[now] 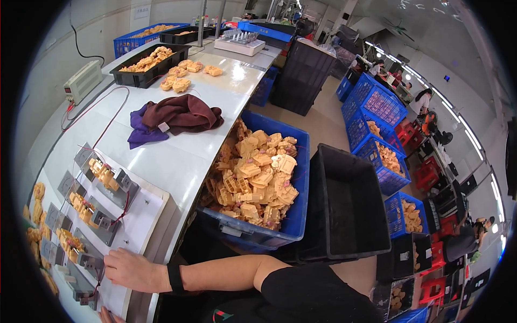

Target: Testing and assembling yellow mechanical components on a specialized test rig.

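Though right hand (132, 271) rests flat and empty by nearest jig (81, 253), its tan part (69, 241) looks light, rigid; grip sides. Left hand unseen.

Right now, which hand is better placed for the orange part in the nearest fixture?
Probably right: right hand lies flat on the white board beside that fixture; left hand barely shows at the bottom edge.

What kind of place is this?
Probably a factory workshop: blue crates heaped with small orange plastic parts, a long white workbench with metal fixtures, and other workers further off.
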Demonstrator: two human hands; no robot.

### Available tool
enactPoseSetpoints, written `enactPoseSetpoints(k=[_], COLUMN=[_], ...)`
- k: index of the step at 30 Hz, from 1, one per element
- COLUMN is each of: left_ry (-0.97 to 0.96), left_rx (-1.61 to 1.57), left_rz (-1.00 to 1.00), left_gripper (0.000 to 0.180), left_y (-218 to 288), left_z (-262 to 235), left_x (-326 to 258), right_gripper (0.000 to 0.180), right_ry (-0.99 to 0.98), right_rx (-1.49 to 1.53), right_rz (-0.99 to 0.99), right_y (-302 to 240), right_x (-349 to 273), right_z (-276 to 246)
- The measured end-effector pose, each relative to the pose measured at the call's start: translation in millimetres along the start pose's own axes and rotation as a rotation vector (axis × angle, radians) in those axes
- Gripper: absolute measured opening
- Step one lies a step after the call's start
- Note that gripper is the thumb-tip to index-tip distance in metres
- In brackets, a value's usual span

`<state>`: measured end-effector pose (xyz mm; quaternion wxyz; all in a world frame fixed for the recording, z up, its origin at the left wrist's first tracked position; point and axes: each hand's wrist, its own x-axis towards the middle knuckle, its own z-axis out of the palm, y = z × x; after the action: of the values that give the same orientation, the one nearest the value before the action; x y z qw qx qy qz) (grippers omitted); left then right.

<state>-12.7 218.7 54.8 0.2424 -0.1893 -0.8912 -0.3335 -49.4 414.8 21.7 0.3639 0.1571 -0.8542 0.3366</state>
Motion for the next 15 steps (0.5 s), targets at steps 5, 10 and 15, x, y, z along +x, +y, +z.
enactPoseSetpoints(k=[5, 10, 15], left_ry=[0.011, 0.003, 0.018], left_rx=[-0.002, 0.009, -0.003], left_rz=[0.006, 0.051, 0.086], left_gripper=[0.045, 0.047, 0.047], left_y=[-2.7, -2.6, -15.0], left_z=[-0.2, -1.4, 1.4], left_x=[-2.6, -2.6, -3.7], right_gripper=[0.012, 0.011, 0.011], right_ry=[0.015, 0.021, -0.01], right_rx=[-0.001, 0.014, 0.03], right_rz=[0.0, -0.014, -0.036], right_y=[-1.0, -0.3, 4.8], right_x=[0.4, 1.1, -0.1], right_z=[-1.5, -4.1, -4.3])
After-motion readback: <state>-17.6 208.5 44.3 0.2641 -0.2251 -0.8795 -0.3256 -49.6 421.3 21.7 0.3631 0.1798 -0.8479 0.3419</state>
